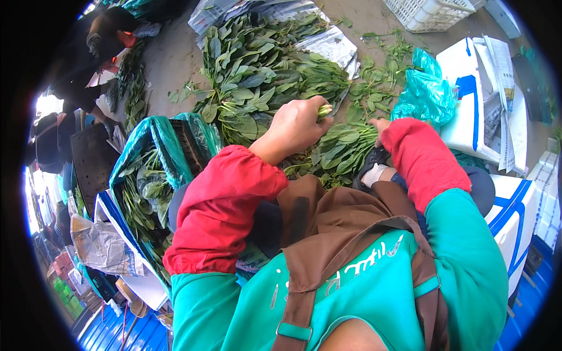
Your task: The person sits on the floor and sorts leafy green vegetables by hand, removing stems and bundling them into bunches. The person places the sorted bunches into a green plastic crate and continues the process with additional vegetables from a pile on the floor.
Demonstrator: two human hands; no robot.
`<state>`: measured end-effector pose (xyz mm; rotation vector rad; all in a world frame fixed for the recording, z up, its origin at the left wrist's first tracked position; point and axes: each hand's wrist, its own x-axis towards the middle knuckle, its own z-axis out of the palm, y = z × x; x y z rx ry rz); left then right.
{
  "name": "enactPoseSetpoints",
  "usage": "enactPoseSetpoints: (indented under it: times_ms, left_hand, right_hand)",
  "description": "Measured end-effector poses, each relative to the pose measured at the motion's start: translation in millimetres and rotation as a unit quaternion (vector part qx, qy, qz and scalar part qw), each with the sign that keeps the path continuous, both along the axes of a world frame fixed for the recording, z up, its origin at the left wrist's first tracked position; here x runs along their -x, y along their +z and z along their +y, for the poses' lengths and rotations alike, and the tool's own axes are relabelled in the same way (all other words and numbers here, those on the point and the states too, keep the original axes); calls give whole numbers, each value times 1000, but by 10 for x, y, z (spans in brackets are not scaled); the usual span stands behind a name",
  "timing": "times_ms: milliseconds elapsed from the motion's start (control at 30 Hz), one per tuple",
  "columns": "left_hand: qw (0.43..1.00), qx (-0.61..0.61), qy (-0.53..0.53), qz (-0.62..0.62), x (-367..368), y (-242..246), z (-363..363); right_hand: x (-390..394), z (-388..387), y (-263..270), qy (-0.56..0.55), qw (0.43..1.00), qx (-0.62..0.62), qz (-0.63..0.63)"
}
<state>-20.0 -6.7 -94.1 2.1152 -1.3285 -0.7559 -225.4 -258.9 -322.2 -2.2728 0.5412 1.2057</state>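
My left hand (303, 120) is closed around a small bunch of leafy green stems (325, 110), whose pale cut ends stick out past the thumb. My right hand (380, 128) touches the stem ends of a bundle of leafy greens (347, 147) that lies low between my feet; whether its fingers grip the stems is unclear. Beyond both hands, a large heap of leafy greens (250, 66) lies on newspaper (336, 48) spread over the ground. Loose leaves and sprigs (373, 94) are scattered right of the heap.
A teal plastic-lined crate of greens (147, 193) stands at my left. At right are a teal plastic bag (423, 92) and a white foam box (461, 96) with newspaper. A white plastic basket (432, 15) stands at the top right. Another person (83, 66) bends over greens at upper left.
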Motion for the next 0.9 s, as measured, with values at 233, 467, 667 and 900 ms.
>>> enactPoseSetpoints:
  times_ms: [233,467,667,900]
  left_hand:
    - [997,63,18,-28,-35,-160,79]
    - [986,131,-60,-86,149,-147,-24]
    - [947,19,-25,318,211,8,-18]
    - [738,-30,-29,673,307,439,41]
  right_hand:
    - [-630,202,1071,-173,972,-141,-73]
    - [-730,385,2258,-217,905,-326,-170]
    - [-430,554,2783,-261,836,-426,-225]
    - [34,628,2722,-407,717,-393,-408]
